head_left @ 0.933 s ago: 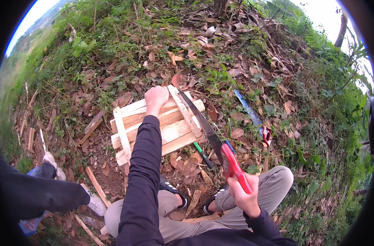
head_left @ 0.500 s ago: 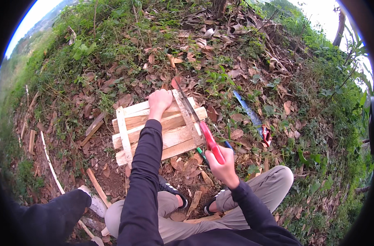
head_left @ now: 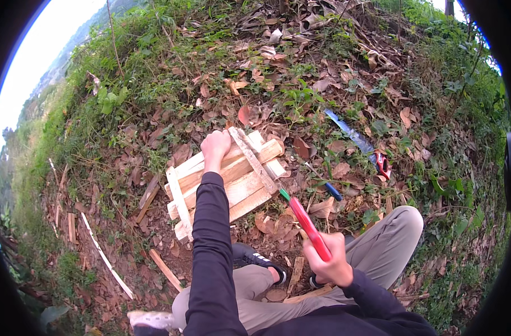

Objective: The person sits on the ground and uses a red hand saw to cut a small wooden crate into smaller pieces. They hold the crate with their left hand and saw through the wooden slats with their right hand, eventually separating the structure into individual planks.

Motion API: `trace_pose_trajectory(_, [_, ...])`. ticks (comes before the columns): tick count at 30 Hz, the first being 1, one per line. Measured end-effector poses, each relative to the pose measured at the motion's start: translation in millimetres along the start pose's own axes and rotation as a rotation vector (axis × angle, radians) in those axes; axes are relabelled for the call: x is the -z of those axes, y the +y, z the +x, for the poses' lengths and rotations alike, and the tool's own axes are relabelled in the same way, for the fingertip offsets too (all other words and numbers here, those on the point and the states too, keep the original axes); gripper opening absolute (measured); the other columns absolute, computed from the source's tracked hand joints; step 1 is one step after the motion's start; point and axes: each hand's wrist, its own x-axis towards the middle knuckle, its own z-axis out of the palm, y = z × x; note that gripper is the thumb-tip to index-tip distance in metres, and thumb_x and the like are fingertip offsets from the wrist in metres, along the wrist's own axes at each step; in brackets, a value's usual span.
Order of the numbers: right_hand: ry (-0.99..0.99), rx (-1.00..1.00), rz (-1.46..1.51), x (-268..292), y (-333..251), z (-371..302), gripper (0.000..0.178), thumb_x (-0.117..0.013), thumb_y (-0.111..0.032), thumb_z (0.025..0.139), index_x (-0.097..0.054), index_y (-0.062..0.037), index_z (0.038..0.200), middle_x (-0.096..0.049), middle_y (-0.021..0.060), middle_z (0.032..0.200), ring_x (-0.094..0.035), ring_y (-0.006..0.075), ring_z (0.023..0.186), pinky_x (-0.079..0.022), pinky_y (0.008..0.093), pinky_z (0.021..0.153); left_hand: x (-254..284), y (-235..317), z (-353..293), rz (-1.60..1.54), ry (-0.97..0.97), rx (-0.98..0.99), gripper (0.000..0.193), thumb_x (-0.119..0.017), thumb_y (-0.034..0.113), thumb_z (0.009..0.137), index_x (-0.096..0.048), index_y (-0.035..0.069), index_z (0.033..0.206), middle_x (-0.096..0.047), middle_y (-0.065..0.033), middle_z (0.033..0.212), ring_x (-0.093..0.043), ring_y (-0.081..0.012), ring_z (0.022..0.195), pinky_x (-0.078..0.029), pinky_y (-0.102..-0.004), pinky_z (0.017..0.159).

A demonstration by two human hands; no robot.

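The fingers of the left hand [head_left: 215,148] are curled down over the upper end of a narrow wooden strip [head_left: 252,159], which is pressed against a small stack of pale wooden slats [head_left: 233,187] just left of the middle of the frame. The strip is laid slantwise across the slats, from the hand toward the lower right. The left forearm, in a dark sleeve [head_left: 210,246], is stretched up from the lower edge to the stack.

The fingers of the right hand [head_left: 331,266] are wrapped tight around the red handle of a handsaw [head_left: 297,210], below and right of the centre. The saw is held slanting up and to the left, and its blade is seen to meet the lower end of the strip at the right edge of the slats; the blade's teeth cannot be made out.

The slats are set on bare earth strewn with dry brown leaves [head_left: 278,224]. A dark shoe [head_left: 254,259] is seen below the stack, between the two arms, and a bent knee in grey-beige trousers [head_left: 395,235] lies at the lower right. A second saw with a bluish blade and red handle [head_left: 356,140] is left on the ground to the upper right, well apart from the hands, and a small blue-tipped tool [head_left: 333,191] lies between it and the slats. Loose wood offcuts [head_left: 166,270] are scattered at the lower left. Grass and weeds [head_left: 154,61] cover the upper part of the frame.
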Motion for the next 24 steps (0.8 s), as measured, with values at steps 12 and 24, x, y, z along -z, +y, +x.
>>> trace_pose_trajectory(12, [-0.001, -0.007, 0.018, 19.4, 1.2, -10.3, 0.010, -0.063, -0.006, 0.079, -0.060, -0.0010, 0.071, -0.049, 0.0073, 0.050, -0.056, 0.0191, 0.042, -0.044, 0.0334, 0.046, 0.5, 7.2, -10.7, 0.026, 0.016, -0.050, 0.058, -0.036, 0.041, 0.099, -0.072, -0.003, 0.107, -0.069, -0.0290, 0.111, -0.065, -0.0424, 0.110, -0.048, -0.0491, 0.099])
trace_pose_trajectory(24, [-0.003, 0.122, 0.072, 11.1, 5.0, 18.2, 0.020, -0.065, -0.008, 0.081, -0.055, -0.0021, 0.065, -0.046, 0.0070, 0.047, -0.052, 0.0186, 0.041, -0.040, 0.0348, 0.045, 11.1, 1.5, -5.0, 0.047, -0.050, -0.062, 0.057, -0.038, 0.041, 0.099, -0.071, -0.004, 0.111, -0.067, -0.0293, 0.115, -0.063, -0.0424, 0.114, -0.047, -0.0491, 0.100])
